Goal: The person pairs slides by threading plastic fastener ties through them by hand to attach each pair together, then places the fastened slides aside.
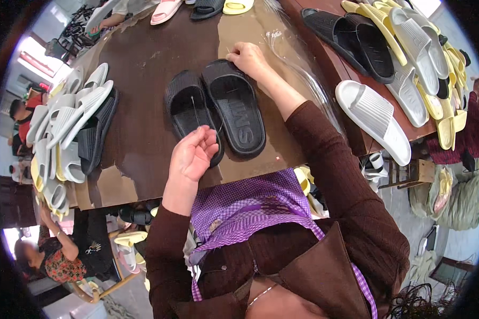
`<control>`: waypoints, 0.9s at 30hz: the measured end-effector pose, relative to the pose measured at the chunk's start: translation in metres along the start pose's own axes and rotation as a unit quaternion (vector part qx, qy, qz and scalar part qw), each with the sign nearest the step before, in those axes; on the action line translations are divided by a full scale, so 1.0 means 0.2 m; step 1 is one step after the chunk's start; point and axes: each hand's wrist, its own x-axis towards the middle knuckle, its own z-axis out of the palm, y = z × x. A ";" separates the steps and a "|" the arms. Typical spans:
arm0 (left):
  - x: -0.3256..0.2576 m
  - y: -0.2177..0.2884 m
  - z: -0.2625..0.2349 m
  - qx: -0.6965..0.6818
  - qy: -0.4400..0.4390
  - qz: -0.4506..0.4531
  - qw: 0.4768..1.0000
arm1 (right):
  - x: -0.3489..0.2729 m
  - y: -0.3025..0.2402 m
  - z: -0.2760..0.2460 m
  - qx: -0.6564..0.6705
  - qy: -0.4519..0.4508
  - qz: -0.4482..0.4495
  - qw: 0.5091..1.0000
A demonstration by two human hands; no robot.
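A pair of black slide sandals lies side by side on the brown table, toes pointing away from me: the left slide (185,103) and the right slide (242,117), with raised lettering on its footbed. My left hand (196,154) is over the heel of the left slide, palm turned up, fingertips pinched together. A thin clear strand (193,109) runs by those fingertips and appears to be held in them. At the toe of the right slide, my right hand (250,59) has thumb and forefinger pressed together; whatever is between them is too small to make out.
Loose clear plastic strands (303,69) lie right of my right hand. Grey, yellow and black slides pile up at left (69,119) and right (420,48). One white slide (372,119) overhangs the right table's edge. Another person (64,258) is at lower left.
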 end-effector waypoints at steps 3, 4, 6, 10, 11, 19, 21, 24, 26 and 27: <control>0.10 0.09 0.02 0.015 0.051 0.036 0.998 | -0.02 -0.01 0.00 0.011 -0.001 0.021 1.000; 0.17 0.14 0.00 0.015 0.053 0.036 0.998 | -0.02 0.00 -0.01 0.012 -0.002 0.024 1.000; 0.32 0.23 -0.03 0.022 0.067 0.064 0.995 | -0.02 -0.02 0.00 0.015 -0.002 0.027 1.000; 0.46 0.23 0.07 0.090 0.146 0.130 0.976 | -0.07 -0.03 -0.02 0.025 -0.007 0.014 1.000; 0.48 0.23 0.08 0.092 0.144 0.130 0.977 | -0.07 -0.03 -0.03 0.024 -0.004 0.015 1.000; 0.52 0.24 0.10 0.152 0.146 0.139 0.967 | 0.09 -0.11 0.02 0.081 -0.040 -0.064 0.994; 0.51 0.24 0.12 0.149 0.151 0.143 0.967 | 0.16 -0.16 0.09 0.100 -0.091 -0.106 0.985; 0.52 0.23 0.13 0.142 0.144 0.147 0.968 | 0.27 -0.20 0.21 0.091 -0.130 -0.170 0.973; 0.51 0.23 0.12 0.126 0.131 0.146 0.972 | 0.30 -0.25 0.27 0.057 -0.164 -0.249 0.953; 0.51 0.23 0.12 0.125 0.133 0.148 0.972 | 0.31 -0.26 0.29 0.058 -0.164 -0.252 0.952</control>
